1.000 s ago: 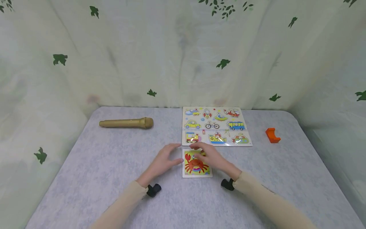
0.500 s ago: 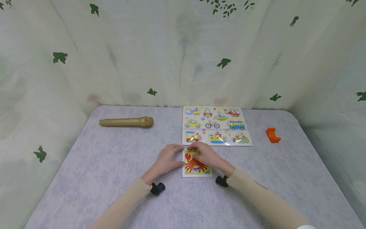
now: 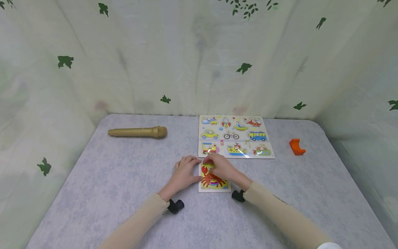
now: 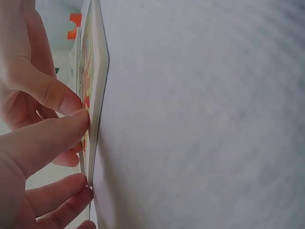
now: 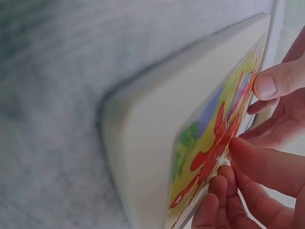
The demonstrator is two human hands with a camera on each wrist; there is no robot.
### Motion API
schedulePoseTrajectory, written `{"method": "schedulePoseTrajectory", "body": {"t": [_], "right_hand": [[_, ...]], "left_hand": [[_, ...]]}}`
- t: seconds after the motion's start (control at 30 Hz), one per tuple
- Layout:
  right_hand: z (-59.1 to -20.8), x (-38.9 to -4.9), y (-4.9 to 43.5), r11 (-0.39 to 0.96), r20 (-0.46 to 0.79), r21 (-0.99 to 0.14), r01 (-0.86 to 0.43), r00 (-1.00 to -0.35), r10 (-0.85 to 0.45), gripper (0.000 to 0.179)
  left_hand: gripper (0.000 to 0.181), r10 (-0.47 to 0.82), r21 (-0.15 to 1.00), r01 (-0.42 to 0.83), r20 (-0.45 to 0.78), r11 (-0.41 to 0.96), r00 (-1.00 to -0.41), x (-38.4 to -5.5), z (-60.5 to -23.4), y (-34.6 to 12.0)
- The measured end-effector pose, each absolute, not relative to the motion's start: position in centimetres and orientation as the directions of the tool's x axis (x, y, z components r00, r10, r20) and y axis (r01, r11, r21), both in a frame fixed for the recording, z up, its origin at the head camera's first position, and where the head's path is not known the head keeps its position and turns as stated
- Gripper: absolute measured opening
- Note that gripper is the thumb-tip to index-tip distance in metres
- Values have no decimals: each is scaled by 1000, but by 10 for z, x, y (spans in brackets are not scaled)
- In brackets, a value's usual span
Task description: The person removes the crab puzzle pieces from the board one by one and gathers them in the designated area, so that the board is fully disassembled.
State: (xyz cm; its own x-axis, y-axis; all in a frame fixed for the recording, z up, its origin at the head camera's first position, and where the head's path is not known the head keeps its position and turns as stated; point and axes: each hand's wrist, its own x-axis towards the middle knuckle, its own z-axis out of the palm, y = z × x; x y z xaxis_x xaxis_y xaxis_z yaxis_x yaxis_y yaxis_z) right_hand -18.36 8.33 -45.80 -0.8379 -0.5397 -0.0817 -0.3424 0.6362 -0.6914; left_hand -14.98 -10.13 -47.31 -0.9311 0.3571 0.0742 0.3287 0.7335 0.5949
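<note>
While the crab puzzle [image 3: 214,185] lies flat on the grey-blue table [image 3: 317,193], square in front of you, both your hands are right there on it! Your left hand [image 3: 183,175] is at the left side: thumb at the edge of the frame, fingers by the far left corner, a light touch, relaxed rather than clenched. And over the upper part of the picture, it's your right hand [image 3: 223,168], thumb tip on the red crab, the other fingers bent beside it; whether they pinch a piece or merely touch it, I cannot tell you, the contact is hidden. Just beyond, flat on the table, there's the vehicle board [image 3: 243,134], bright with its bus, bicycle and boat! Well over to your left, the gold microphone [image 3: 136,132] lies on its side, round head pointing right. Out on your right, a small orange block [image 3: 293,147] shows its curved notch. Beige sleeves [image 3: 136,218] run down to your wrists, a black camera [image 3: 176,206] at the left cuff, and a pale curtain [image 3: 174,62] with dark green leaf shapes hangs behind the lot.
</note>
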Motion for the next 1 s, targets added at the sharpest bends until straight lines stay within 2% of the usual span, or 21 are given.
{"method": "schedulePoseTrajectory", "body": {"t": [0.2, 1.0], "right_hand": [[-457, -184, 80, 653, -70, -655, -380, -830, -553, 30], [-459, -191, 76, 684, -151, -651, -330, -826, -542, 34]], "left_hand": [[56, 349, 600, 319, 70, 734, -934, -148, -473, -101], [57, 340, 585, 300, 44, 754, -939, -149, -473, -100]]}}
